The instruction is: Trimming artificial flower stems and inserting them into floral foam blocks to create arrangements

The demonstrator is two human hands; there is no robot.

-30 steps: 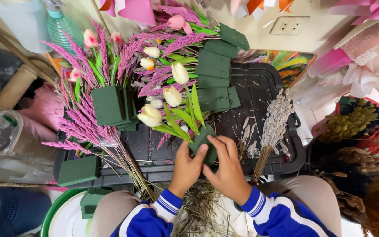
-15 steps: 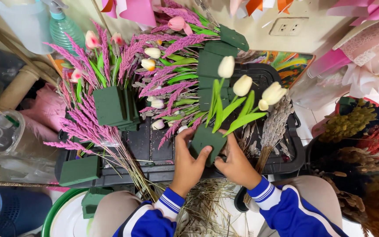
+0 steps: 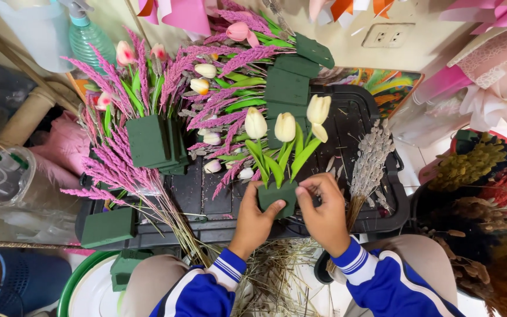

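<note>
Your left hand [image 3: 254, 222] and right hand [image 3: 324, 212] are both clamped on the small green foam block [image 3: 277, 198], one on each side, fingers curled over its top edge, holding it just above the near edge of the black crate [image 3: 377, 205]. Over the last second you have swung the block round: the three cream tulips [image 3: 286, 124] that leaned off to your left, then to your right, now stand almost straight up and away from you, which suggests you are squaring the piece up to look it over. The tulips sit in a tight cluster with broad green leaves [image 3: 277, 164] fanning out from the foam; two blooms are side by side and the third is higher, to the right. Behind them lie other foam blocks stuck with pink plume stems [image 3: 118, 164] and tulips, a row of bare dark green blocks [image 3: 287, 88], and a bundle of dried grey sprigs [image 3: 368, 167] just right of your right hand. Loose straw stems [image 3: 277, 276] litter your lap.
</note>
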